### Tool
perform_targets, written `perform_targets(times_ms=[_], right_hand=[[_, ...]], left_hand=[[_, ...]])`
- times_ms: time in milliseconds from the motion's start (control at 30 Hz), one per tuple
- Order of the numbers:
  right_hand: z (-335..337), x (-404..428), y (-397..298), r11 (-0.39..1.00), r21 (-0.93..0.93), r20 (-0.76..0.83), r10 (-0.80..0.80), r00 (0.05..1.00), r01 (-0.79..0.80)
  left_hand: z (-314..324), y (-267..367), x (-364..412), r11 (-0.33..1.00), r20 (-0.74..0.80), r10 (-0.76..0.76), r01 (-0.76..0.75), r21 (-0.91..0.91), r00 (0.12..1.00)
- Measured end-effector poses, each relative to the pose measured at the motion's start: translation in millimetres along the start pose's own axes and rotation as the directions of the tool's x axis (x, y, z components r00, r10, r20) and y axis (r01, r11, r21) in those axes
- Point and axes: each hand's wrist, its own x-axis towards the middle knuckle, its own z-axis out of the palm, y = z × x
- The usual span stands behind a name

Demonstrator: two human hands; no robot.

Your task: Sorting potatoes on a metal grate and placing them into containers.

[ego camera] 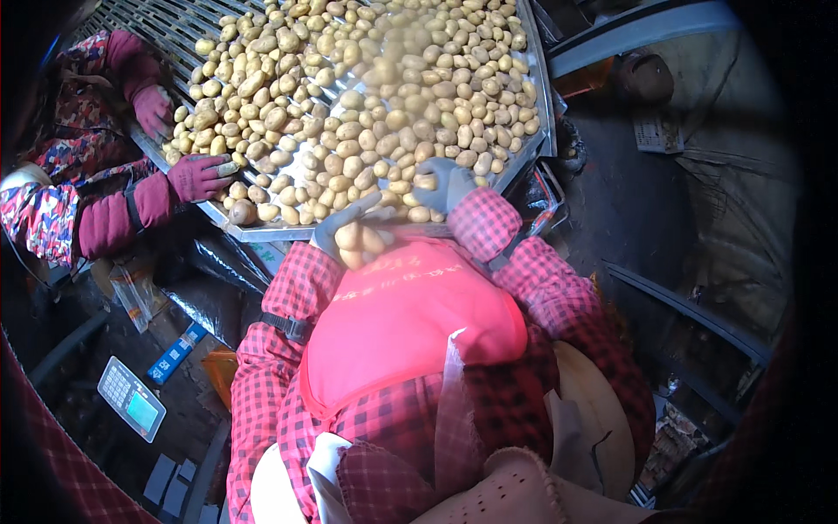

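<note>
Many potatoes [366, 141] are spread over a metal-edged sorting table [288, 234]. My left hand [350, 229], in a grey glove, is at the table's near edge, its palm turned up and its fingers curved around several potatoes [359, 240] just above the red apron [412, 301]. My right hand [446, 185], gloved in grey too, lies among the potatoes near the right corner, its fingers bent around a potato [427, 181]. The fingertips of my right hand are partly hidden by potatoes.
At the left, a co-worker's two pink-gloved hands [201, 177] touch the potatoes. Metal slats [157, 26] show at the table's far left. A scale display with keypad [131, 398] stands lower left, near a blue box [177, 352]. A metal bar [687, 311] crosses the right side.
</note>
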Motion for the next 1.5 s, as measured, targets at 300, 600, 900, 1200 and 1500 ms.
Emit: perform_targets(times_ms=[300, 600, 900, 1200, 1500], right_hand=[[-39.4, 99.7, -23.2, 0.979, -0.113, -0.336, -0.197, 0.921, 0.168], [10.2, 70.6, 45.4, 0.711, -0.635, -0.275, -0.573, 0.772, 0.301], [-5.7, 92.3, -43.9, 0.869, -0.390, -0.130, -0.379, 0.916, 0.304], [9.3, 102.4, -49.4, 0.923, 0.182, -0.162, -0.313, 0.936, 0.340], [-66.5, 150.1, -15.4, 0.894, -0.028, -0.128, -0.447, 0.885, 0.447]], left_hand=[[-117.5, -29.7, -45.1, 0.790, 0.290, 0.513, -0.311, -0.529, 0.808], [-182.5, -35.6, -204.8, 0.534, -0.619, 0.535, -0.798, -0.279, 0.575], [-266.3, -27.5, -218.7, 0.509, -0.974, 0.228, -0.853, 0.116, 0.003], [-39.0, 21.6, -17.0, 0.813, -0.470, 0.471, -0.574, -0.097, 0.747], [-5.6, 22.3, 37.8, 0.901, -0.529, 0.176, -0.352, -0.254, 0.830]])
